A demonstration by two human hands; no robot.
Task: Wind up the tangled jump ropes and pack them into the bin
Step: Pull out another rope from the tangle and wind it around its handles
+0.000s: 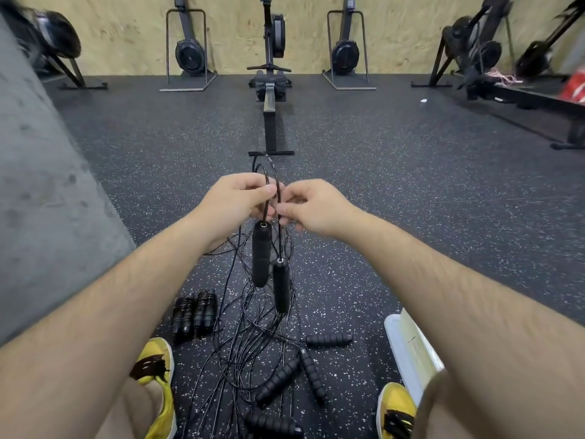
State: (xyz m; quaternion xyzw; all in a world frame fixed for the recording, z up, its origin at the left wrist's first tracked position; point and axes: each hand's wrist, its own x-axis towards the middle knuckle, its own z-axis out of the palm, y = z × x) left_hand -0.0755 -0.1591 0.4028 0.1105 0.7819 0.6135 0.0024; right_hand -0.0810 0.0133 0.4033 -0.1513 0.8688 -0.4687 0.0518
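Nearest: two yellow shoes with black laces, left shoe [156, 372] and right shoe [395, 407], standing on the black speckled rubber floor [364, 217].

Between the shoes: tangled pile of thin black jump ropes [250, 350], its loops spread over the floor. Several ribbed black foam handles [313, 375] lie among them.

Right of the pile, just beside the right shoe: pale translucent plastic bin [392, 331], largely hidden behind the right forearm. Contents cannot be told.

Left of the pile, just beyond the left shoe: two wound black rope bundles [194, 313], side by side on the floor.

Above the pile, mid-scene: both hands raised and almost touching.
- Left hand [234, 201]: fingers curled, thumb and fingers pinching the thin black cable of the held jump rope [267, 167], which loops up above the hands.
- Right hand [310, 207]: fingertips pinch the same cable just beside the left.
- Two smooth black cylindrical handles hang below the hands, one higher [261, 251] and one lower [281, 286].
- Strands trail down toward the pile.

Left edge: grey concrete wall [38, 185].

Far:
- Black rowing machine [271, 90] laid flat, its rail pointing this way.
- Two folded upright rowers, left [190, 52] and right [346, 49], against the plywood wall [405, 33].
- Far-right gear is blurred.
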